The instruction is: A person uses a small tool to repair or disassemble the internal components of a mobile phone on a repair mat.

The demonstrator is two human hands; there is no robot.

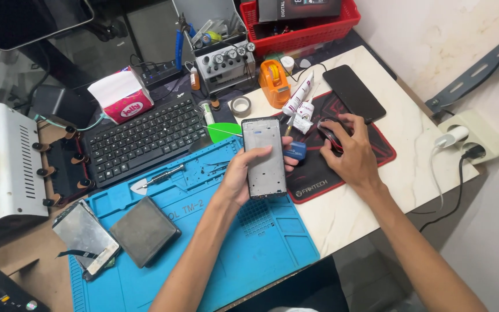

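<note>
Near left, on the blue mat [272,248], lie a dark pad [144,231] and a detached screen [85,236]. Mid-scene, the left hand [244,173] grips a phone frame [265,157], fingers wrapped round its edges, holding it up over the mat's far right corner. Just right of it, the right hand [350,151] rests closed over a mouse [329,136] on the black-and-red mousepad [319,179]. A black phone [353,92] lies beyond. Farther off sit a keyboard [145,138], an orange tape dispenser [274,84] and a red basket [301,29].
</note>
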